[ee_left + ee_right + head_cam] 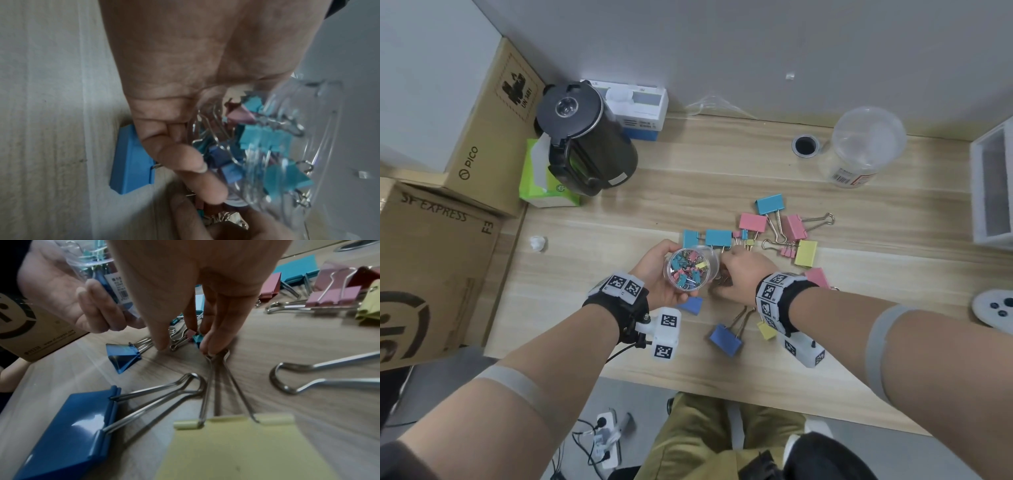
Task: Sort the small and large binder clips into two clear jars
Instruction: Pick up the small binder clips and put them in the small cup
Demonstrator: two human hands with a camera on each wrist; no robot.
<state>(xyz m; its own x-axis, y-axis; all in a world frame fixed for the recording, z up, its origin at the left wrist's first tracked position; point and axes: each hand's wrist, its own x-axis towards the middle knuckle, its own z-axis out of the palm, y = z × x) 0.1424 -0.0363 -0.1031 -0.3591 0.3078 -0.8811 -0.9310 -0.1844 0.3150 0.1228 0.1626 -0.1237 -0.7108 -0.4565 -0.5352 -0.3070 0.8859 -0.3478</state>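
My left hand (650, 269) (185, 81) grips a small clear jar (690, 269) (287, 146) (92, 261) holding several small coloured clips, lifted just above the wooden table (619, 240). Beside it, my right hand (739, 270) (185, 345) reaches down, thumb and fingertips closing round a small pink clip (191, 334) and a teal one (197, 339) on the table. Large clips lie around: blue (726, 337) (68, 431), yellow (805, 253), pink (752, 222), teal (769, 204). More small pink clips (787, 253) lie among them. A large clear jar (863, 147) stands empty at the back right.
A black kettle (585, 137), a green tissue pack (544, 178) and a white box (640, 106) stand at the back left. Cardboard boxes (431, 274) border the left edge. A white organiser (993, 185) and a controller (996, 308) sit at the right. A cable hole (805, 145) lies beside the large jar.
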